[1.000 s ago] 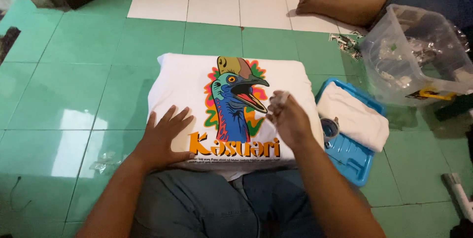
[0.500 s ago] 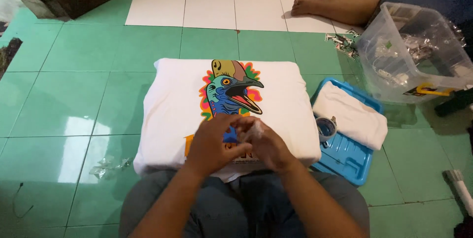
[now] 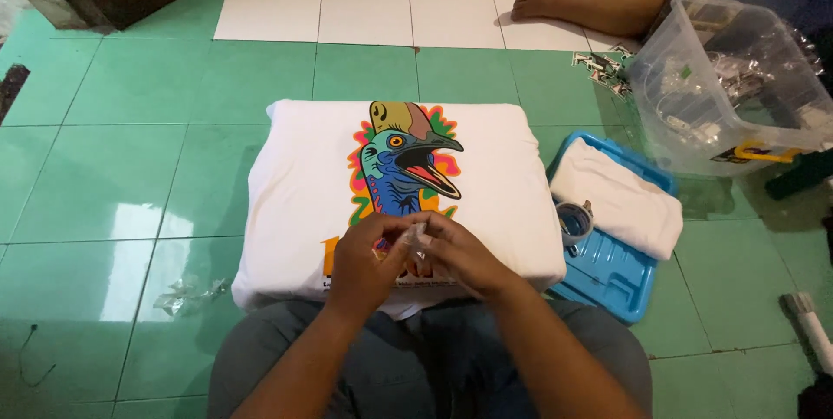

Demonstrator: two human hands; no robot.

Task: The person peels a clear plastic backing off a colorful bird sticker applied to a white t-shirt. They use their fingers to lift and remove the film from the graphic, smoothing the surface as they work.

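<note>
Green-and-white tile floor; folded printed shirt on it; both hands pinching small clear scrap.

We see a white shirt printed with a blue, orange and green bird, a blue tray, and green and white floor tiles.

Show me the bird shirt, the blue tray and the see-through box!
bird shirt [image 3: 295, 193], head view, bare white cloth left of the print.
blue tray [image 3: 618, 273], head view, its bare floor.
see-through box [image 3: 672, 120], head view, its front wall.
</note>
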